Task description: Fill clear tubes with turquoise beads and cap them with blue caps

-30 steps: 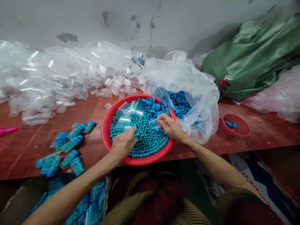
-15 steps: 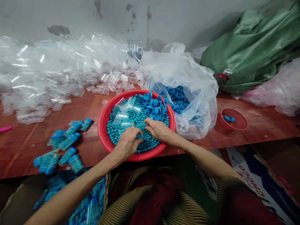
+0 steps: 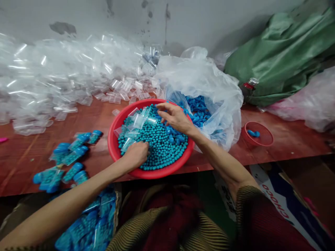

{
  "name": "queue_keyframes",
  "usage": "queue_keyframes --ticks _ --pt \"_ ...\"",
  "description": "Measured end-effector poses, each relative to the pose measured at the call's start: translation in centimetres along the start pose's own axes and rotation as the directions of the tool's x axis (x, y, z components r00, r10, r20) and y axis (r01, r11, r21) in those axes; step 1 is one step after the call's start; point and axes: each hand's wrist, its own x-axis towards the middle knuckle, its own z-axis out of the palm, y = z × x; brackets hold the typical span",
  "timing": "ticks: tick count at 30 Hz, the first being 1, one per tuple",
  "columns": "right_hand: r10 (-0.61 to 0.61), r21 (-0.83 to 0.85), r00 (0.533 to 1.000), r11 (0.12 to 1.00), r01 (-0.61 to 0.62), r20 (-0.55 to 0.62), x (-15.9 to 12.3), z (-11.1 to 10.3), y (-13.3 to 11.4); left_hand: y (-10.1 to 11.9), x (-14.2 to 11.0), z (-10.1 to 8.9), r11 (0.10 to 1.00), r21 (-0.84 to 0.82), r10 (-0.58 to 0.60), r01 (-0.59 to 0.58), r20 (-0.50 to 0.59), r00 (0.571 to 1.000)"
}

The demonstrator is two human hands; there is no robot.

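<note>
A red basin (image 3: 112, 139) full of teal beads (image 3: 162, 153) stands at the table's front edge. On the beads lie several clear plastic tubes (image 3: 138, 122) at the left and blue caps (image 3: 179, 138) at the right, partly covered by my right hand. My left hand (image 3: 136, 154) is closed low over the beads beside the tubes. Its fingertips are turned down, so whatever it grips is hidden. My right hand (image 3: 174, 116) hovers above the caps near the basin's back rim, fingers stretched out and apart, with nothing visible in them.
Left of the basin lie bead-filled tubes with blue caps (image 3: 69, 153); more fill a box (image 3: 89, 223) below. Behind are a heap of clear tubes (image 3: 65, 76) and a plastic bag (image 3: 199, 73) of caps. A small red basket (image 3: 258, 134) stands right.
My hands were close together over the middle of the beads and have parted. My right hand has moved up and back over the caps; my left has drawn slightly left and closed.
</note>
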Motion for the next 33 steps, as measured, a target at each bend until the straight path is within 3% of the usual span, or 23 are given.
queue_keyframes --ticks 2,5,9,11,14,16,18,21,26,30,33 --pt "0.036 -0.062 0.999 0.997 -0.038 -0.031 -2.2 -1.7 0.7 0.5 1.1 0.2 0.978 -0.207 -0.032 0.032 0.003 0.999" --pt "0.062 -0.276 0.998 0.96 -0.051 0.029 -4.9 -2.9 1.6 1.6 3.3 0.4 0.827 -0.542 -0.115 0.149 0.096 0.989" --pt "0.128 -0.552 0.98 0.833 -0.021 0.155 -6.1 -2.8 1.4 2.2 4.9 0.7 0.674 -0.704 -0.091 0.225 0.222 0.971" --pt "0.14 -0.64 0.981 0.768 -0.02 0.138 -5.7 -2.4 0.9 2.0 4.9 1.0 0.496 -0.825 -0.065 0.27 0.275 0.959" --pt "0.192 -0.766 0.973 0.643 -0.026 0.128 -4.3 -1.4 0.5 1.5 4.7 1.4 0.112 -0.93 -0.016 0.351 0.351 0.936" --pt "0.233 -0.838 0.962 0.545 -0.009 0.141 -3.5 -0.6 0.6 1.3 4.5 1.4 -0.017 -0.933 0.004 0.359 0.359 0.933" --pt "0.266 -0.87 0.949 0.492 0.02 0.172 -3.0 0.1 1.0 1.0 4.2 1.2 -0.055 -0.941 0.041 0.335 0.333 0.942" --pt "0.268 -0.875 0.95 0.484 0.013 0.162 -3.1 0.4 1.4 0.5 3.4 0.7 -0.072 -0.953 0.072 0.293 0.289 0.955" --pt "0.066 -0.88 0.988 0.466 0.095 0.142 -4.7 0.3 0.6 0.5 1.9 0.4 -0.01 -0.981 -0.034 0.193 0.193 0.981" --pt "0.119 -0.872 0.974 0.475 0.114 0.192 -5.5 1.2 -0.1 1.1 1.4 0.4 0.062 -0.991 -0.127 0.119 0.111 0.986" --pt "0.082 -0.85 0.968 0.5 0.167 0.239 -5.8 2.1 -0.6 1.2 1.3 0.4 0.014 -0.995 -0.109 0.102 0.1 0.989"
